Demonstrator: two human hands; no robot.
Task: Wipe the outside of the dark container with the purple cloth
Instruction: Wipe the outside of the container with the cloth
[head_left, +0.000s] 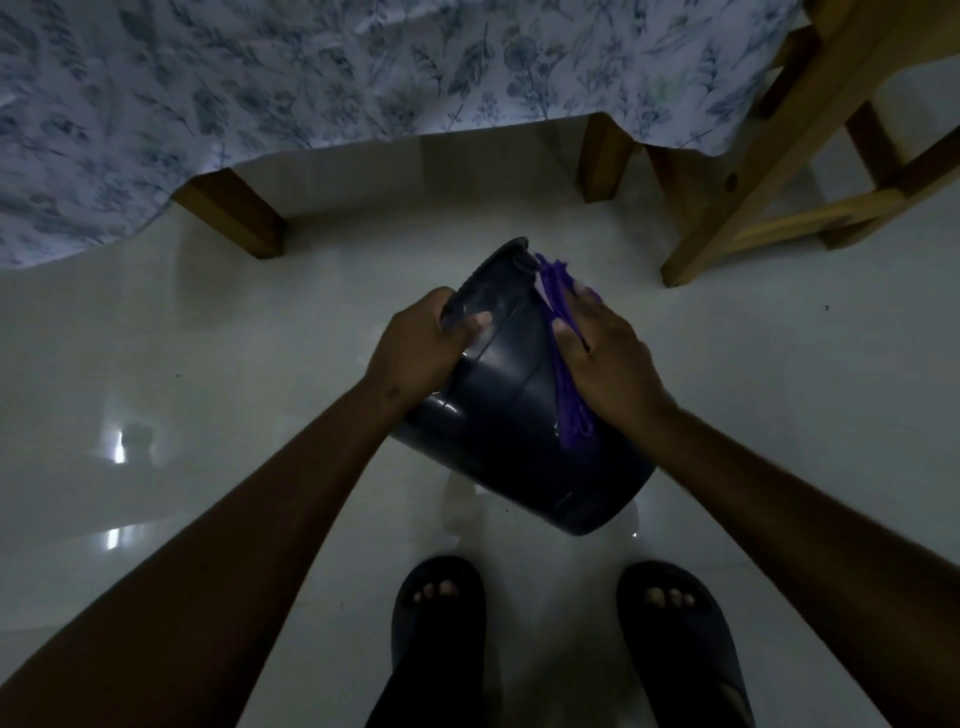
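A dark, glossy, bucket-shaped container (511, 415) is held tilted above the pale floor, its rim pointing away from me and its base toward my feet. My left hand (421, 348) grips the rim on the left, thumb on the outer wall. My right hand (605, 358) lies flat on the container's right side, pressing a bunched purple cloth (563, 374) against the wall. The cloth sticks out past my fingertips near the rim and hangs below my palm.
A bed with a blue floral sheet (260, 93) and wooden legs (239, 215) stands ahead. A wooden stool (779, 171) is at the upper right. My feet in dark sandals (436, 618) stand on the shiny tiled floor (208, 364) below the container.
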